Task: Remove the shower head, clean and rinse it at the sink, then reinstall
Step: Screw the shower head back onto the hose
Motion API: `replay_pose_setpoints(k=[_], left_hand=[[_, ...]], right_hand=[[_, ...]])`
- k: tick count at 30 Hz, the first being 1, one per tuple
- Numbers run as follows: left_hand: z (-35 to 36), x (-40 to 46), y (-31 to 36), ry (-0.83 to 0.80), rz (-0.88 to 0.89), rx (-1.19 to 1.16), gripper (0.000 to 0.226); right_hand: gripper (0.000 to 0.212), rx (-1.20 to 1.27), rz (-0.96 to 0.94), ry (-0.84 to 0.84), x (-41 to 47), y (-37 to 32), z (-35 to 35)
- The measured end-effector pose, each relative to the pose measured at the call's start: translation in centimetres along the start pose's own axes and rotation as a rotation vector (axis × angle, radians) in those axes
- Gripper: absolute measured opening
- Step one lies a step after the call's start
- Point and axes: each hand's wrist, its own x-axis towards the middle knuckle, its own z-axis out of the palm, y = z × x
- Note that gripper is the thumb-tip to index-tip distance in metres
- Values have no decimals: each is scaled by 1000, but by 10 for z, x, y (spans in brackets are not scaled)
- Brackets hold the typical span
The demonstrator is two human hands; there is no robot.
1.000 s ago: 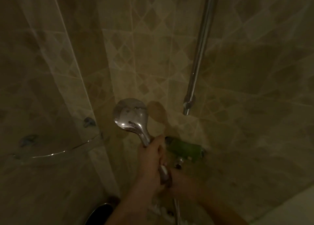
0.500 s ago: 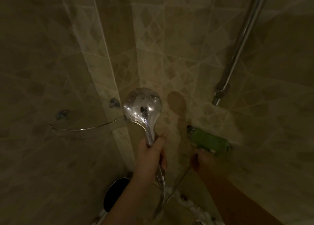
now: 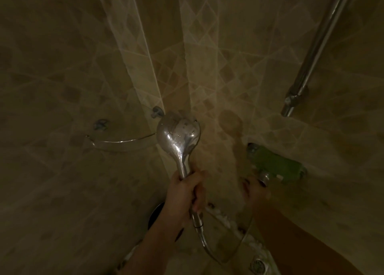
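A chrome shower head [image 3: 178,135] stands upright in the middle of the dim shower corner, its wet back facing me. My left hand [image 3: 184,193] grips its handle. The metal hose [image 3: 209,249] curves from the handle's base down and back up to the right. My right hand [image 3: 254,188] is at the hose fitting [image 3: 263,178] under the green mixer valve [image 3: 276,165] on the wall; its fingers curl round the fitting, though the dark hides the exact hold.
A chrome riser rail [image 3: 307,67] runs up the right wall. A curved glass corner shelf [image 3: 122,142] sits left of the shower head. A dark round object [image 3: 154,214] lies low by my left forearm, and a floor drain [image 3: 257,265] shows at the bottom.
My right hand left the handle's base and moved right to the fitting under the green valve. The shower head stayed upright in my left hand while my view shifted left.
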Motion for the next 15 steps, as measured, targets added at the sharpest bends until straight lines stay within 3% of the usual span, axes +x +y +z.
replay_pose_setpoints(k=[3,6,15], left_hand=[[-2,-1,-3,28,-9,-20,39],[-5,-2,-7,49,-22,-18,39],[-4,-8,-25,39,37,3,38]], right_hand=[[32,-112,-7,10,5,3,-6],[22,-340,-57,90,8,3,-10],[15,-365,-16,17,11,-6,-15]])
